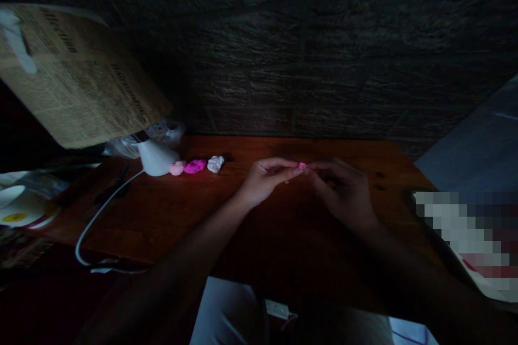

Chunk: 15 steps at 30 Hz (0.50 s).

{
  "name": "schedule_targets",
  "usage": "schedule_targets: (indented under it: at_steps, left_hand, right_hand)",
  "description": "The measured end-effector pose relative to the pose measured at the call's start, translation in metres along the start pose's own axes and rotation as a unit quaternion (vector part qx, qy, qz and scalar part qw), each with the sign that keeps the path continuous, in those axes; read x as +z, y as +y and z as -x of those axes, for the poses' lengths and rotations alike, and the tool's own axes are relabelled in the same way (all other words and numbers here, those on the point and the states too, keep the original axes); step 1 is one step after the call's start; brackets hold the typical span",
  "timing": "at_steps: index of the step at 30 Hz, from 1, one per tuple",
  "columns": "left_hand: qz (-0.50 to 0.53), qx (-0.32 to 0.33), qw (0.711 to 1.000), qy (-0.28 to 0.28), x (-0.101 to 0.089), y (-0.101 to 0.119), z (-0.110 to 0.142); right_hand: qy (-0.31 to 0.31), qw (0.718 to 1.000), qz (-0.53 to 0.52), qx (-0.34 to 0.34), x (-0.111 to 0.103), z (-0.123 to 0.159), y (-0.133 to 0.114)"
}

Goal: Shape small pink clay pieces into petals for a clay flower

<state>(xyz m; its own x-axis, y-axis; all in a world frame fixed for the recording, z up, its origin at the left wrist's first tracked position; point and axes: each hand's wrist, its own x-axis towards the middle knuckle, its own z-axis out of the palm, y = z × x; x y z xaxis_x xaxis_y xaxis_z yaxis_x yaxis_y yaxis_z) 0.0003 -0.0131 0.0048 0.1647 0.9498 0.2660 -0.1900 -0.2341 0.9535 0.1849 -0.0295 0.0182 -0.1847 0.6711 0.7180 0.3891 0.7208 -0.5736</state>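
Note:
Between my two hands, above the wooden table (190, 210), is a small pink piece of modelling clay (302, 165). My left hand (269, 178) pinches it from the left with thumb and forefinger. From the other side, the fingertips of my right hand (343, 188) close on it too. Three soft lumps lie in a row to the left: a white clay lump (215, 164), a magenta clay lump (195, 166) and a pale pink clay lump (177, 168). The pale pink one is against the base of a lamp.
A white cone-shaped lamp base (156, 157) carries a newspaper-print shade (93, 75); its cable (87, 226) runs over the front edge. Clear plastic (165, 132) lies behind. A white cup-like container (16, 207) stands far left. A dark brick-patterned wall (263, 54) bounds the back. Below is a power strip (277, 309).

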Motion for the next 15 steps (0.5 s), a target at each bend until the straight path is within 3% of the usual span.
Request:
schedule_targets:
  at_steps: [15]
  left_hand:
    - [0.022, 0.002, 1.000, -0.009, 0.0015, -0.0001, -0.0014]
  right_hand:
    - [-0.017, 0.999, -0.025, 0.044, 0.0018, -0.0006, 0.0017]
